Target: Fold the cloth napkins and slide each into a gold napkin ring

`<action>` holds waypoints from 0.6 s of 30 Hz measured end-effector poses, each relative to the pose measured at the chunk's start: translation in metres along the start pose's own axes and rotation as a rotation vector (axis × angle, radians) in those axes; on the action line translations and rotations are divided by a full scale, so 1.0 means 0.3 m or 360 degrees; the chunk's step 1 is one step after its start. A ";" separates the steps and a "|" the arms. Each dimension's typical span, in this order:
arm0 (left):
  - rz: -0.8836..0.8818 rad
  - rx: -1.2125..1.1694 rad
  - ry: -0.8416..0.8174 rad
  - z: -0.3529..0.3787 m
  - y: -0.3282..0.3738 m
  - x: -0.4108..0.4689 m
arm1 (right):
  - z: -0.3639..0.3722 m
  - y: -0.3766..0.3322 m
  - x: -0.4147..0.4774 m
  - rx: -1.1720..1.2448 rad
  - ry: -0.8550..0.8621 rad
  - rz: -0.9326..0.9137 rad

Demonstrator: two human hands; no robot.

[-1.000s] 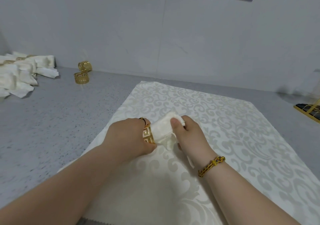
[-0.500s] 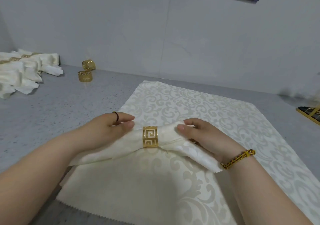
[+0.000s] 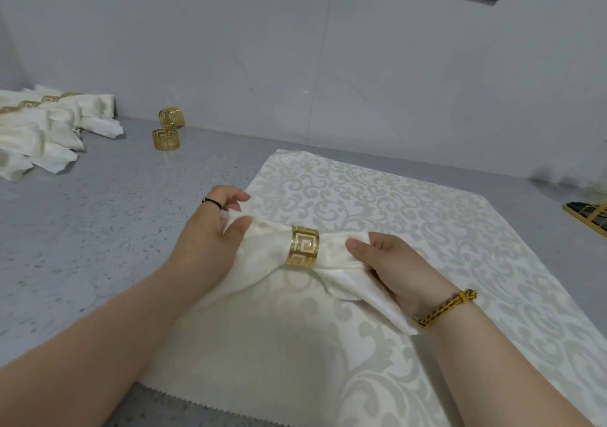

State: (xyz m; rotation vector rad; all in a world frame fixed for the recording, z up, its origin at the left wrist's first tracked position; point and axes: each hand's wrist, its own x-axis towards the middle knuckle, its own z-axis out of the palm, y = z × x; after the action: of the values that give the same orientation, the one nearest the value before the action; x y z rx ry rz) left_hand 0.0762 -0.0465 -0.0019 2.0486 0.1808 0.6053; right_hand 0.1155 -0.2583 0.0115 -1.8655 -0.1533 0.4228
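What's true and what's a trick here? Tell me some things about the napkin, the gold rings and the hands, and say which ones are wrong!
1. The gold ring sits around the middle of the napkin. True.
2. The left hand and the right hand each hold the napkin, one on each side of the gold ring. True.
3. Three loose rings wait on the counter. False: only two spare rings are on the counter, near the wall.
4. The bracelet is on the left wrist. False: the bracelet is on the right wrist.
5. Finished napkins lie at the far left. True.
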 end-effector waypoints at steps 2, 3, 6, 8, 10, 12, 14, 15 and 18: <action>0.0179 0.0095 0.0077 0.019 0.010 -0.020 | 0.005 -0.009 -0.004 0.0165 -0.0046 0.0165; 0.0253 0.0150 0.0081 0.028 0.011 -0.027 | 0.004 -0.016 -0.009 0.0197 -0.0067 0.0246; 0.0203 0.0153 -0.0040 0.032 0.000 -0.019 | -0.003 -0.018 -0.016 0.0150 -0.0039 0.0298; -0.0024 -0.0022 -0.0190 0.006 -0.013 -0.001 | -0.003 -0.005 -0.008 -0.0047 0.0069 0.0163; -0.0145 -0.0023 -0.0400 -0.020 -0.024 0.005 | 0.003 0.001 0.000 -0.0219 0.0216 0.0038; -0.0149 0.0013 -0.0522 -0.026 -0.024 -0.001 | 0.007 -0.001 0.005 -0.0285 0.0285 0.0032; -0.0120 0.0030 -0.0543 -0.020 -0.017 -0.006 | 0.008 -0.005 0.005 -0.0377 0.0319 0.0072; -0.0115 0.0037 -0.0546 -0.016 -0.015 -0.006 | 0.009 -0.010 0.003 -0.0403 0.0323 0.0074; -0.0172 0.0019 -0.0565 -0.024 -0.005 -0.014 | -0.001 -0.002 -0.008 -0.0404 0.0295 0.0033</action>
State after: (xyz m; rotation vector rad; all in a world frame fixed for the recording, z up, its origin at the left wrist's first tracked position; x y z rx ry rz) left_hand 0.0693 -0.0418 -0.0016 2.1051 0.0845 0.1682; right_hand 0.1135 -0.2591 0.0126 -2.1464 -0.0644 0.2509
